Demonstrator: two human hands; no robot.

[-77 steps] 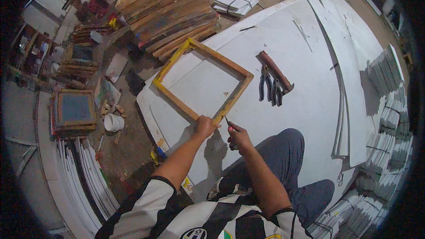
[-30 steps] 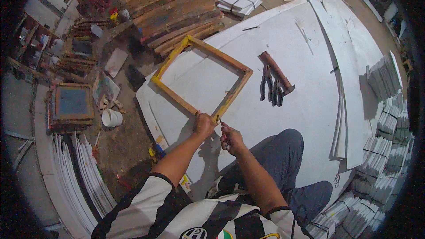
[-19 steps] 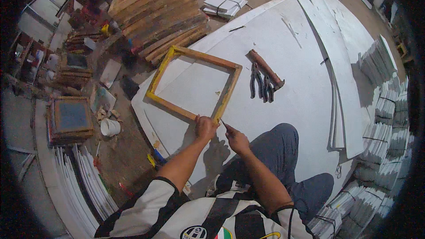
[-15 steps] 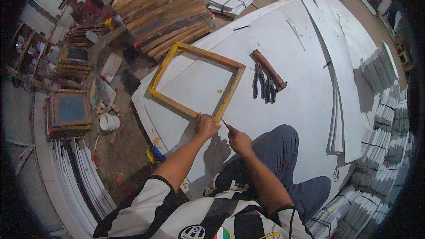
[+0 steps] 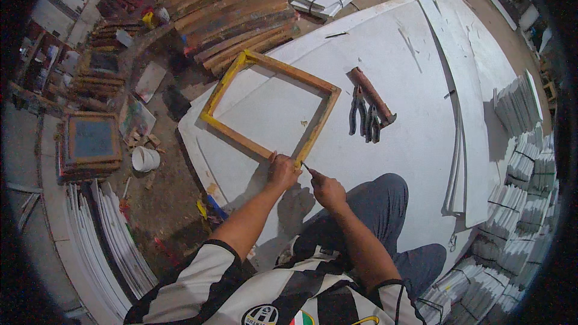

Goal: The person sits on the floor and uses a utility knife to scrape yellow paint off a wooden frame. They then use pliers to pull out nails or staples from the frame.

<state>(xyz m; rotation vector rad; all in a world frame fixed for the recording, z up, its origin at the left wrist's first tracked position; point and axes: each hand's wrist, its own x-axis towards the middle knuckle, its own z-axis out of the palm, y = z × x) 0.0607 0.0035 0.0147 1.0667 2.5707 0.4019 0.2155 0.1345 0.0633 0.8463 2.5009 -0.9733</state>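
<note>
A wooden frame [image 5: 233, 137], yellow along its left side, lies on a white sheet [image 5: 415, 162]. My left hand [image 5: 283, 171] grips the frame beside its nearest corner, fingers closed around the wood. In my closed right hand [image 5: 329, 191] is a thin, dark tool [image 5: 307, 167] with its tip at that same corner. My fist covers most of the tool, so its exact kind is hidden. To the right of the frame lie a hammer [image 5: 372, 94] with a brown handle and dark-handled pliers [image 5: 354, 113].
Wooden frames [image 5: 235, 12] are piled at the back left. Bundled white strips [image 5: 519, 159] line the right side, and more white strips [image 5: 99, 247] stand at the lower left. A white bucket [image 5: 144, 159] sits on the floor to the left. My bent leg [image 5: 385, 204] rests on the sheet.
The view has shifted slightly. My left hand keeps its hold on the frame's corner, and the tool in my right hand stays against it.
</note>
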